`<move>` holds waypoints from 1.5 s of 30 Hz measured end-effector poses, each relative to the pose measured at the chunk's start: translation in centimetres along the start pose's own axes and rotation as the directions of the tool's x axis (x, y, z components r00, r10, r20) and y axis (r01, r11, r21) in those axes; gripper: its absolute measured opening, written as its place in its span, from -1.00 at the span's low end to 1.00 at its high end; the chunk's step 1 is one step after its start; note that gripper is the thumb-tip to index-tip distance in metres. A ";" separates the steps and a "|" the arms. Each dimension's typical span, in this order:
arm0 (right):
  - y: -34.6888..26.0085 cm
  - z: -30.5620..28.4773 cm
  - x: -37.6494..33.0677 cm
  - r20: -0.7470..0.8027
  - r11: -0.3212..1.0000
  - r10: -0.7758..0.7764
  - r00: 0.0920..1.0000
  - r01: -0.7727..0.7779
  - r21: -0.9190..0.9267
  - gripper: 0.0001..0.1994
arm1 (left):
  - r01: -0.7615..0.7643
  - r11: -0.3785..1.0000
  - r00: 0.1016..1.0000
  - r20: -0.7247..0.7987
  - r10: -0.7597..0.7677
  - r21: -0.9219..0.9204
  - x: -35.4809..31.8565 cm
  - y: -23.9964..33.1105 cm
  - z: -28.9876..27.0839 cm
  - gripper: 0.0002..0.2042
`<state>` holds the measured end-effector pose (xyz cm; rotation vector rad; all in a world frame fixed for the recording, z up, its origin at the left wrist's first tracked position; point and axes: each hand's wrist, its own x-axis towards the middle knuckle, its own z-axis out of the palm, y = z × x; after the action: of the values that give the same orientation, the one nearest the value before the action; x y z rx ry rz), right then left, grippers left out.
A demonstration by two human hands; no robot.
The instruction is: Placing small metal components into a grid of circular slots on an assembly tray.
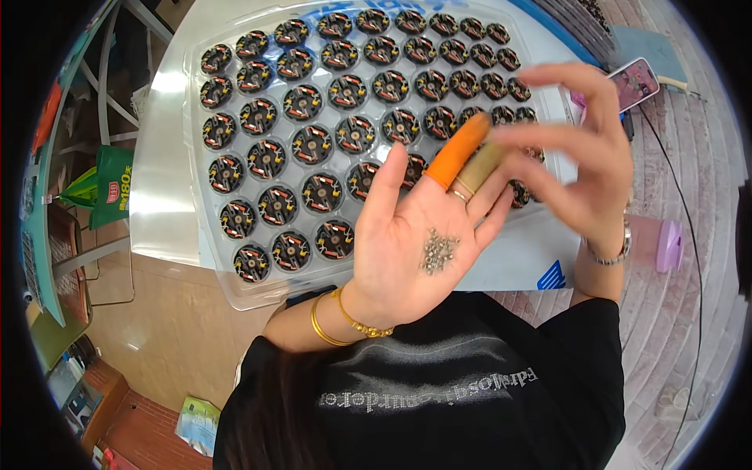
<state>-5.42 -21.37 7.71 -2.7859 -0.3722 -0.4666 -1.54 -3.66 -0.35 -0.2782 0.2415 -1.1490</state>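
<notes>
Pale lettering across the black shirt, yellow characters beside a red label on the green bag

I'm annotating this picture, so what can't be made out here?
Head view: whether the right hand pinches anything; motion blurs its fingertips.
Head view: some round black parts, partly covered by the left hand.
Head view: exact shape of the small metal pieces on its palm; too small.

The tray lies open above, left of the obstructing left hand.
</notes>
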 end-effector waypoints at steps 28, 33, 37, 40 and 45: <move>0.4 1.5 0.0 -0.080 0.988 -0.024 0.996 0.011 -0.154 -0.84 | 0.333 0.939 0.942 -0.089 -0.325 0.093 -4.1 -0.8 -0.2 -0.30; 2.8 3.9 -0.7 -0.052 0.977 -0.020 0.998 0.008 -0.214 -0.85 | 0.443 0.893 0.896 -0.067 -0.438 0.081 -4.3 -1.0 -1.0 -0.28; 2.4 4.5 -0.6 -0.013 0.968 -0.034 0.999 0.029 -0.249 -0.85 | 0.428 0.894 0.904 -0.068 -0.423 0.132 -4.7 -0.3 -0.4 -0.27; 2.5 4.4 -0.7 0.000 0.974 -0.032 0.999 0.031 -0.223 -0.85 | 0.401 0.903 0.916 -0.062 -0.396 0.154 -4.8 0.1 -0.1 -0.27; 0.9 2.7 -0.1 0.001 0.999 0.027 1.000 -0.026 -0.029 -0.85 | 0.311 0.938 0.950 -0.085 -0.301 0.152 -5.0 0.5 0.7 -0.28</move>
<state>-4.51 -21.34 5.01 -2.8156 -0.3308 -0.4682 -2.78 1.19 0.37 -0.1376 0.1590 -1.4795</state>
